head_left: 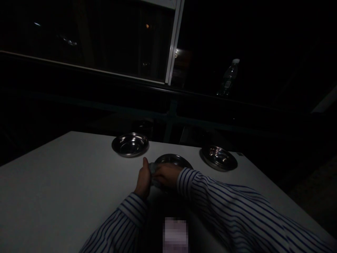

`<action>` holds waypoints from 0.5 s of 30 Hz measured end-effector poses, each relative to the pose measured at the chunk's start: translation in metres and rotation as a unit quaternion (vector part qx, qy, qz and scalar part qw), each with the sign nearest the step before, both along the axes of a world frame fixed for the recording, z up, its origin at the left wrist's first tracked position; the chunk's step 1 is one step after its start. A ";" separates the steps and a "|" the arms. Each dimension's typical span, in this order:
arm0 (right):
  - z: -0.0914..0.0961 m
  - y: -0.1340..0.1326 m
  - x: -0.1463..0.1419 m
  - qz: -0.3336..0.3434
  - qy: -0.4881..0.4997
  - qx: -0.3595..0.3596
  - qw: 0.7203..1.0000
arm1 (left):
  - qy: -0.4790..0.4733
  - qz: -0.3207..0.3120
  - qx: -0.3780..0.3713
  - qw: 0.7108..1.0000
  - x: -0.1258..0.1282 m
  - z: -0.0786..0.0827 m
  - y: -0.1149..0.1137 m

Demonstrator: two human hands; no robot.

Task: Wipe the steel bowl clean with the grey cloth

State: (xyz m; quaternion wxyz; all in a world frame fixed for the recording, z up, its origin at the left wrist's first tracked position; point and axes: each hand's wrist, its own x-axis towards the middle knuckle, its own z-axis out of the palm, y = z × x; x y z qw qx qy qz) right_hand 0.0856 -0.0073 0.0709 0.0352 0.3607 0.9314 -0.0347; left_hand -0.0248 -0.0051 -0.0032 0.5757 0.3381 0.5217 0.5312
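My left hand (143, 178) is at the near left of the middle metal bowl (176, 159), thumb raised and its other fingers mostly hidden. Against its palm lies a crumpled grey cloth-like piece (152, 167), dim and hard to make out. My right hand (168, 173) comes in from the other side with bent fingers closed on that grey piece. It covers much of the bowl's near side. Both hands almost meet in front of the bowl, and I cannot tell whether either one touches its rim.
On the white table (65, 182), a shiny metal bowl (131, 144) stands at the back left and another metal bowl (219, 158) at the back right. Beyond the table, a clear plastic bottle (229, 79) stands on a dark ledge by the window frame (174, 42). The room is very dark.
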 end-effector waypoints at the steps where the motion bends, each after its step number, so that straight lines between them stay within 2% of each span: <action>1: 0.001 -0.002 0.000 -0.005 -0.003 0.003 1.000 | 0.018 -0.006 0.010 1.000 0.000 0.001 0.000; 6: 0.008 -0.017 0.002 -0.017 -0.030 0.018 0.999 | 0.122 -0.028 0.072 0.989 -0.002 0.009 -0.003; 10: 0.010 -0.035 0.010 0.000 -0.070 0.013 0.997 | 0.141 -0.035 0.095 0.985 -0.004 0.011 -0.003; 15: 0.003 -0.045 0.016 -0.003 -0.094 0.026 0.995 | 0.162 -0.026 0.109 0.980 -0.003 0.008 -0.002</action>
